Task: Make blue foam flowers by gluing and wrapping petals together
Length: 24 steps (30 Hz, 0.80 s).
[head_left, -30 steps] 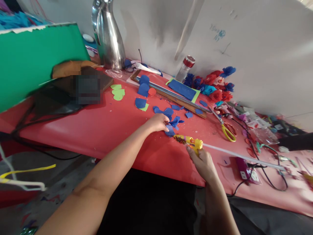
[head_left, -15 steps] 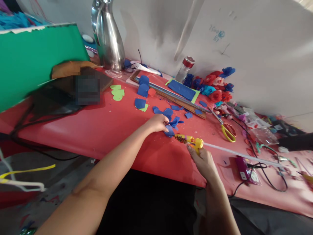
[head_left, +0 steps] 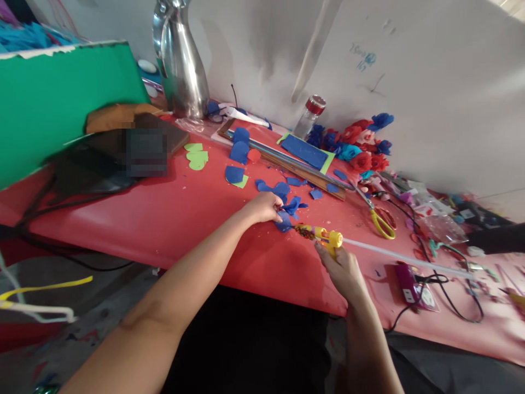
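My left hand point(head_left: 266, 207) is closed in a pinch on a blue paper flower point(head_left: 293, 206), whose loose petals point to the right. Just under these fingers is a rounded blue petal point(head_left: 284, 222); whether it lies on the table or is held too I cannot tell. My right hand point(head_left: 341, 269) is wrapped round the grip of a yellow hot glue gun point(head_left: 324, 235). The gun's nozzle, darkened and crusted around, points left at the edge of the blue petal. A long clear glue stick point(head_left: 402, 256) runs out of its back end.
Cut blue petals point(head_left: 239, 151) and green pieces point(head_left: 197, 157) lie on the red table point(head_left: 164, 213). Beyond are a wooden strip point(head_left: 324, 183), a steel jug point(head_left: 184, 65) and a glass bottle point(head_left: 308, 117). To the right lie scissors point(head_left: 382, 223), paper flowers point(head_left: 361, 142) and a purple power strip point(head_left: 410, 284) with cables.
The glue gun and my right hand have shifted very slightly to the right, drawing the nozzle back a little from the petal. My left hand stays where it was.
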### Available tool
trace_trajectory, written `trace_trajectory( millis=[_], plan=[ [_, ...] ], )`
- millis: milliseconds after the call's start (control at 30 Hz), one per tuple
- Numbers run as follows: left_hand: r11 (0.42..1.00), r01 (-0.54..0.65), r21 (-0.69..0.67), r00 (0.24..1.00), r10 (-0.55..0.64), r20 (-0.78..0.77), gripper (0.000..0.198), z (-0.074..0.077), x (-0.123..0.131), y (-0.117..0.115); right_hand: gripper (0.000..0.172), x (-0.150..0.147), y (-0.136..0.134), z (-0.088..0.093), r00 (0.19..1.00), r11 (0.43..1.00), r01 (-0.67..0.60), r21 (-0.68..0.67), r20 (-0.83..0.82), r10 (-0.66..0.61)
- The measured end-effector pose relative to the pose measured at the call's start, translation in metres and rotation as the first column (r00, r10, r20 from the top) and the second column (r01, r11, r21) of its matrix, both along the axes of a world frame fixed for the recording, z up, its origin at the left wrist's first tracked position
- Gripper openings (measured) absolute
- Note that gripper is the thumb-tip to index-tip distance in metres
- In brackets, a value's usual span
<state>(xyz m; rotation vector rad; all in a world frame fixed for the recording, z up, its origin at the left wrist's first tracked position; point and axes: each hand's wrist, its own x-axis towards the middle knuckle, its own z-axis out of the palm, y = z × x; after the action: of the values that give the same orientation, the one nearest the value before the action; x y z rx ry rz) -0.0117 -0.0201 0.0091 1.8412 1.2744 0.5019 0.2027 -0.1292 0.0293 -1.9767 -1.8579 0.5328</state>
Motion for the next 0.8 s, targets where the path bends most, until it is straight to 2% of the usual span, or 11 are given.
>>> trace_trajectory(
  millis=[200, 567, 800],
  plan=[
    [1.000, -0.001, 0.013, 1.000, 0.001, 0.008, 0.032, 0.000, 0.000, 0.000, 0.046, 0.001, 0.001, 0.002, 1.000, 0.999, 0.028, -0.030, 0.006, -0.027],
    [1.000, -0.003, 0.010, 1.000, 0.003, -0.013, 0.029, 0.001, -0.001, 0.000, 0.052, 0.011, 0.001, 0.001, 0.999, 0.999, 0.036, 0.019, 0.015, -0.036],
    [1.000, -0.003, -0.012, 1.000, 0.004, 0.005, 0.024, -0.002, 0.000, 0.002, 0.050, 0.002, -0.002, 0.001, 1.000, 1.000, -0.017, -0.011, 0.012, 0.017]
  ],
)
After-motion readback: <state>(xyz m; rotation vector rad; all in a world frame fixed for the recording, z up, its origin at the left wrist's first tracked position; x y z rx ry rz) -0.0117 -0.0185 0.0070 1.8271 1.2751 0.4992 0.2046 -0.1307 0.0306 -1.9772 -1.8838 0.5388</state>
